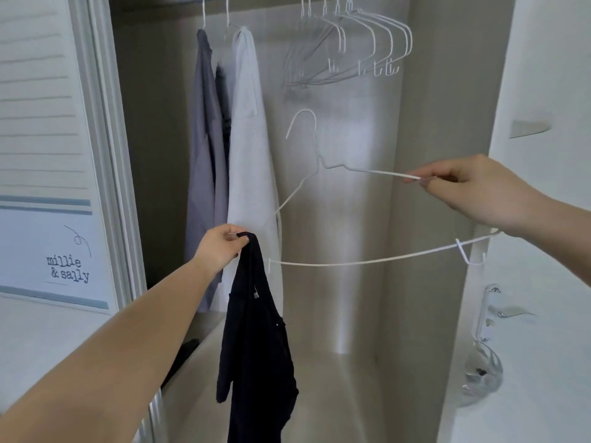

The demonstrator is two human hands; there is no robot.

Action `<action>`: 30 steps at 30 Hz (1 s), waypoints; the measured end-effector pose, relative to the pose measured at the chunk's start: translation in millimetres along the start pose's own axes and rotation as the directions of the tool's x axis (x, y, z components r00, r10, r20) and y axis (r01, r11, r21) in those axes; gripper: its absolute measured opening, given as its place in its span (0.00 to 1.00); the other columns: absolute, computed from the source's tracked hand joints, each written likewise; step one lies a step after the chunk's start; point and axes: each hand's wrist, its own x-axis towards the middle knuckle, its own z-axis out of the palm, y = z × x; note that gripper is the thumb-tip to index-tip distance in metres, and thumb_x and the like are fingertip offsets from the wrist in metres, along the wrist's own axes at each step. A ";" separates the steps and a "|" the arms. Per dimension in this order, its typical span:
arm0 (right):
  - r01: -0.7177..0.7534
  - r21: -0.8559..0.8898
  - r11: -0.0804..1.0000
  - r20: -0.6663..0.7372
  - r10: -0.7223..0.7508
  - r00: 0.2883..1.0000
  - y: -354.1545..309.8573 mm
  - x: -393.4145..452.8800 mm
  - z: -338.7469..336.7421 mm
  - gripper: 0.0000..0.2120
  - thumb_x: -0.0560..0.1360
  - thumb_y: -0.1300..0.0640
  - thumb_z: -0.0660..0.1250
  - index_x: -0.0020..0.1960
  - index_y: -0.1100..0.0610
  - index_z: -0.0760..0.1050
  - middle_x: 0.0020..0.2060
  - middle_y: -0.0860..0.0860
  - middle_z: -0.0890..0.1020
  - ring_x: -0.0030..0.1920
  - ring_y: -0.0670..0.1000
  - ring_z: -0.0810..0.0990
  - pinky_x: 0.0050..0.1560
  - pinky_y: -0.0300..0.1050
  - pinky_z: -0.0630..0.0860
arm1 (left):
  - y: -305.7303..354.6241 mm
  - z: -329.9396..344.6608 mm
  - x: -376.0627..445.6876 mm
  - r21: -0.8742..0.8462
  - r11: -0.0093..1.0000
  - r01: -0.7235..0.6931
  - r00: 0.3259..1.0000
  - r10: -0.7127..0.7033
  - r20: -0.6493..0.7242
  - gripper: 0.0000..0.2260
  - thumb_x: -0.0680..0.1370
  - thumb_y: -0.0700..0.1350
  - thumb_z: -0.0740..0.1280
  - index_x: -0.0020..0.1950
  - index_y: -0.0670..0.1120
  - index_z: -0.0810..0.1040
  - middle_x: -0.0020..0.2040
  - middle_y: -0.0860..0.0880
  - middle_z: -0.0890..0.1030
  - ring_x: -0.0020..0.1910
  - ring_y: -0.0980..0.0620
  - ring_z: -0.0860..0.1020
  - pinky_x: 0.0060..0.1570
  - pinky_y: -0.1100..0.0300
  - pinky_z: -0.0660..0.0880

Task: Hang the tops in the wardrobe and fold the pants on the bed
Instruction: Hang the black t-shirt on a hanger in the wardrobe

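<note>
Two hands work at the open wardrobe [425, 219]: left hand [220, 247] pinches a black top [259, 346] hanging below its fingers; right hand [473, 190] pinches a white wire hanger [335, 263] by its shoulder.

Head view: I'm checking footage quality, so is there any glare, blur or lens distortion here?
Head view: a bright glare patch on the wardrobe's back wall; the thin white wire hanger bows into a curve from the wide lens; the empty white hangers look soft.
</note>
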 end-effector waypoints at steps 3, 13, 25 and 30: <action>-0.005 0.090 0.996 0.043 0.001 0.999 8.1 -5.7 -7.9 0.12 0.78 0.57 0.61 0.49 0.43 0.81 0.18 0.44 0.67 0.22 0.45 0.61 0.22 0.31 0.59 | 4.8 6.6 -6.2 0.001 1.000 -0.003 0.998 0.003 0.069 0.04 0.77 0.42 0.68 0.50 0.49 0.78 0.49 0.47 0.81 0.49 0.51 0.78 0.53 0.57 0.76; 0.103 0.140 0.985 0.073 -0.114 0.991 9.1 -5.7 -5.6 0.14 0.78 0.58 0.61 0.46 0.38 0.78 0.19 0.38 0.71 0.22 0.44 0.64 0.24 0.28 0.61 | 35.6 -10.8 -25.2 -0.068 0.988 -0.141 0.960 0.154 0.232 0.07 0.79 0.37 0.63 0.46 0.49 0.76 0.34 0.57 0.81 0.38 0.60 0.79 0.44 0.66 0.74; 0.227 -0.018 0.974 0.024 -0.227 0.974 -1.6 -2.1 39.0 0.11 0.78 0.59 0.63 0.55 0.50 0.81 0.29 0.51 0.71 0.30 0.45 0.70 0.36 0.34 0.69 | 76.3 -36.9 -40.0 -0.196 0.938 -0.284 0.936 0.316 0.156 0.06 0.77 0.39 0.67 0.48 0.50 0.79 0.37 0.54 0.84 0.40 0.61 0.81 0.44 0.71 0.75; 0.560 -0.534 0.634 -0.027 -0.674 0.738 -17.0 -21.9 81.7 0.22 0.70 0.59 0.66 0.62 0.65 0.75 0.60 0.61 0.77 0.60 0.63 0.76 0.60 0.59 0.70 | 77.3 -42.5 -47.0 -0.190 0.937 -0.294 0.954 0.301 0.006 0.06 0.77 0.39 0.68 0.45 0.50 0.80 0.34 0.55 0.84 0.37 0.61 0.81 0.41 0.70 0.75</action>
